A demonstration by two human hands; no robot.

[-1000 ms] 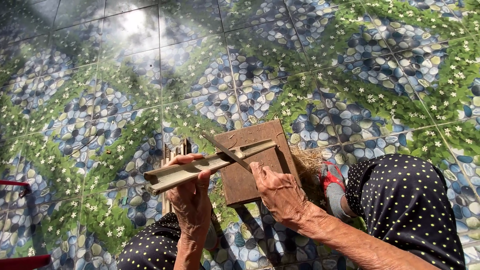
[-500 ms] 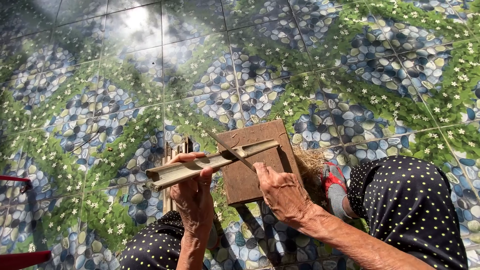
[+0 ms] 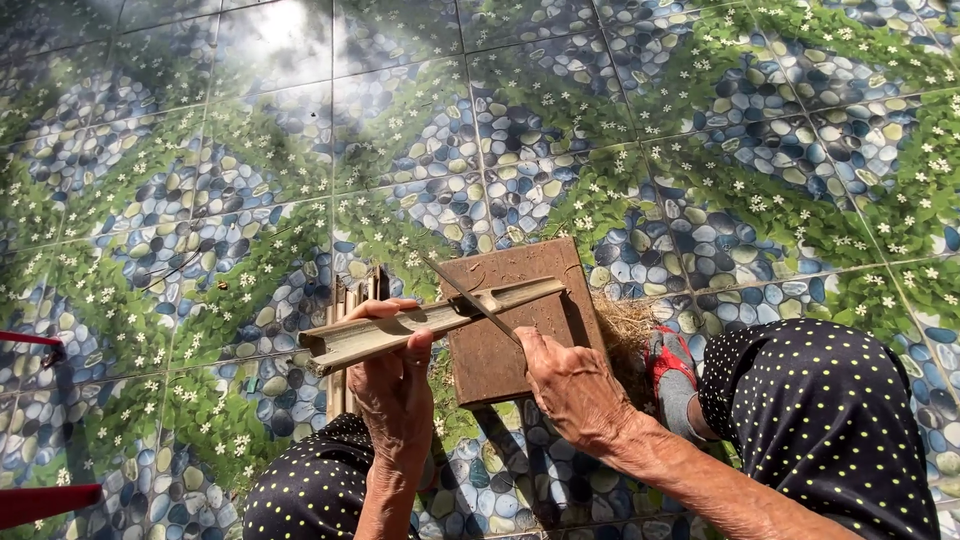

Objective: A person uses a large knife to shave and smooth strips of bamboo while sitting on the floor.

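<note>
The left hand (image 3: 395,385) grips a split length of bamboo (image 3: 430,320), its fingers (image 3: 418,345) curled over the top edge and the thumb wrapped round the far side; the piece is a pale, trough-shaped half-culm, hollow side up, lying nearly level and slanting slightly upward toward the right; its right end rests on a square brown wooden block (image 3: 510,330), whose flat face is scuffed and dusted with pale shavings. The right hand (image 3: 575,385) is clenched round the handle of a knife (image 3: 475,297), the handle itself hidden in the fist; the thin, dark, straight blade slants up and to the left and crosses the bamboo just over the block's left edge, touching the bamboo's upper rim. Just beyond the left hand, a few narrow bamboo strips (image 3: 345,300) lie on the floor, running away from the viewer; a tangle of dry, straw-coloured fibres (image 3: 625,320) sits against the block's right side, beside a red and grey sandal (image 3: 668,375). The person's knees, in black cloth with small pale dots (image 3: 820,420), frame the scene; the floor (image 3: 250,150) is glossy square tile printed with blue and yellow pebbles, green leaves and tiny white flowers, glaring with sunlight at the top.
</note>
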